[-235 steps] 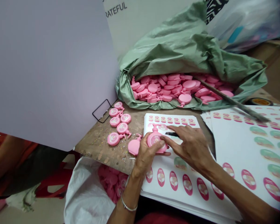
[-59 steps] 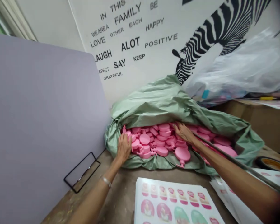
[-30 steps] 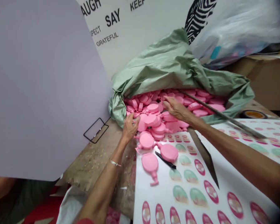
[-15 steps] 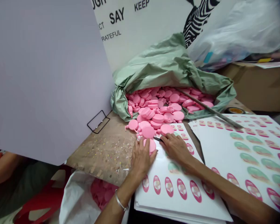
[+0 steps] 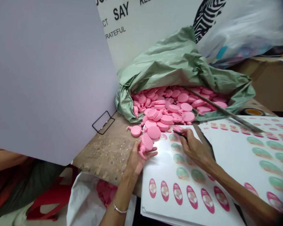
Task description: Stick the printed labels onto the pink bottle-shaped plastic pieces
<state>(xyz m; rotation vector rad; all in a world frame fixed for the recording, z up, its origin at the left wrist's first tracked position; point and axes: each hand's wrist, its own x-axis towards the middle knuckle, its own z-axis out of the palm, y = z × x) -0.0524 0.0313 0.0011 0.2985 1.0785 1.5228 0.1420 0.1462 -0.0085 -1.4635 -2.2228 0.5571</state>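
My left hand (image 5: 135, 161) is palm up, its thumb and fingers around a round pink plastic disc (image 5: 146, 142) with a small knobbed stem pointing down. In my right hand (image 5: 192, 145), a thin black pointed tool (image 5: 180, 134) is pinched; its exact kind is unclear. A small pink piece (image 5: 177, 128) shows at the tool's tip, and I cannot tell whether it is a label or a disc. Under both hands lies a stack of white sticker sheets (image 5: 165, 169) printed with pink and green oval labels. More pink discs (image 5: 167, 119) are heaped just beyond.
A green sack (image 5: 165, 62) spills the discs onto the brown table (image 5: 103, 150). A long thin bar (image 5: 226, 111) slants from the sack over more sheets (image 5: 238, 157) at right. Tape roll (image 5: 252, 111), black wire frame (image 5: 103, 123) and white bag (image 5: 81, 197) surround this. Another person's arm shows lower left.
My left hand has turned palm up with a disc in it. My right hand has moved right and slightly away with the black tool. The view has shifted slightly left.
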